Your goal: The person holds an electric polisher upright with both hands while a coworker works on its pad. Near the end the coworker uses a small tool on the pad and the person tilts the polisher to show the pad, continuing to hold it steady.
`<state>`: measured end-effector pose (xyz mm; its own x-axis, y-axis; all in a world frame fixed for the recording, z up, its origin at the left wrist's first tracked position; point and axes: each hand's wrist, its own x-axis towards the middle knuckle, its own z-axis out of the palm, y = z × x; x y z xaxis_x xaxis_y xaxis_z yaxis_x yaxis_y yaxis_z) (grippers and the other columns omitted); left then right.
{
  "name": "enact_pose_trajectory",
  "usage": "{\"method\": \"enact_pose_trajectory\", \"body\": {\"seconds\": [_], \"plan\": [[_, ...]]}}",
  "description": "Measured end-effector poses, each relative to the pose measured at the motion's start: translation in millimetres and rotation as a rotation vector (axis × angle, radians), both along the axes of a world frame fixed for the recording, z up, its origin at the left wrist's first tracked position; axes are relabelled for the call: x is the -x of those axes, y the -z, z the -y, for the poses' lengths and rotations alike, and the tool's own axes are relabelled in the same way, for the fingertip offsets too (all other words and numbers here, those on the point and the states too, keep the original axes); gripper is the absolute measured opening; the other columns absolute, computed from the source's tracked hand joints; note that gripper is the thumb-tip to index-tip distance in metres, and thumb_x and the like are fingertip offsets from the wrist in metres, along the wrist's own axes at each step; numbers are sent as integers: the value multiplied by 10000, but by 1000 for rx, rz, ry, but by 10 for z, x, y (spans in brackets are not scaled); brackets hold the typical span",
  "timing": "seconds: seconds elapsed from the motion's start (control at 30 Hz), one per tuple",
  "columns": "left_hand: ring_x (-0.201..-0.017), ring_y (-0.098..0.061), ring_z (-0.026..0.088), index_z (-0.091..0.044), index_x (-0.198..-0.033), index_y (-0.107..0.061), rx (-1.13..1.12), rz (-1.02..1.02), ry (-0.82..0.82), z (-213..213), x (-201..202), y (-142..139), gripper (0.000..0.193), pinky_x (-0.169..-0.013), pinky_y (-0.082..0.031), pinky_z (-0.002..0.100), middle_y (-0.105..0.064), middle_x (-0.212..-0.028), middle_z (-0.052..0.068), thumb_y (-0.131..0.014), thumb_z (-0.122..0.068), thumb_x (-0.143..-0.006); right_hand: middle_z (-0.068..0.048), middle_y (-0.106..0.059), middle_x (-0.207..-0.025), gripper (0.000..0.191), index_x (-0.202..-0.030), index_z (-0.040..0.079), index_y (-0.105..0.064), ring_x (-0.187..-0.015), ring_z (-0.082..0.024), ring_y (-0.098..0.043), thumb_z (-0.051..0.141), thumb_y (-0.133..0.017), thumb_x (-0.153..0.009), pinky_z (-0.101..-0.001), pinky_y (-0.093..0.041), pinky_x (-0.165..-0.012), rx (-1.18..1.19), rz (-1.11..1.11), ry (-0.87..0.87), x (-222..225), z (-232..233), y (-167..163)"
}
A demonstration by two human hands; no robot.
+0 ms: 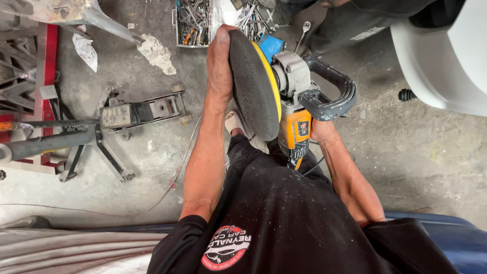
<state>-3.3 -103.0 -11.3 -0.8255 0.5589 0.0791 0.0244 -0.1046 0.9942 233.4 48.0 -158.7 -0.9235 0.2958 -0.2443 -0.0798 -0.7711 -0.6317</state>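
I hold an orange and grey power polisher (297, 127) upright in front of my chest, its black loop handle (332, 94) to the right. A round dark foam pad (252, 86) on a yellow backing plate faces left. My left hand (219, 63) lies flat against the pad's face, fingers wrapped over its top edge. My right hand (320, 131) grips the polisher's body from behind and is mostly hidden by the tool. The black cord runs down toward my dark shirt.
A floor jack (119, 119) with a long handle lies on the concrete at left, beside a red metal frame (48, 56). A tray of wrenches (195, 20) sits at top centre. A white car body panel (446, 56) is at top right; a blue panel (446, 238) at bottom right.
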Motion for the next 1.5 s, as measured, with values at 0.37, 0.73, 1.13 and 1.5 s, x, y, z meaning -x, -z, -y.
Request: {"method": "enact_pose_trajectory", "body": {"seconds": [0.37, 0.73, 1.13, 1.5], "plan": [[-818, -640, 143, -80, -1090, -606, -4, -57, 101, -92, 39, -71, 664, -737, -508, 300, -658, -903, 49, -414, -714, -1034, -67, -669, -1305, 408, -1388, 63, -584, -1155, -190, -660, 246, -643, -1027, -391, -555, -1017, 133, 62, -19, -64, 15, 137], [-850, -572, 138, -61, -1121, -580, -49, -44, 114, -87, -40, -223, 663, -770, -460, 271, -580, -969, 63, -407, -700, -1070, -90, -640, -1352, 443, -1437, 19, -543, -1186, -179, -648, 113, -676, -1026, -367, -550, -1047, 53, -8, 39, -100, 71, 137], [-857, -605, 183, -31, -1135, -574, -81, -125, 184, -135, -65, -314, 756, -786, -490, 300, -613, -954, 101, -440, -765, -1018, -96, -603, -1410, 498, -1515, 70, -454, -1281, -203, -620, 116, -653, -1061, -391, -512, -1139, 19, -168, 28, -112, 78, -9], [-874, -592, 197, -39, -1109, -566, -121, -133, 179, -242, -45, -324, 757, -813, -480, 323, -617, -933, 114, -425, -778, -1021, -97, -636, -1341, 510, -1466, 26, -514, -1181, -164, -645, 59, -708, -995, -354, -555, -1032, -87, -126, 29, -95, 66, -50]]}}
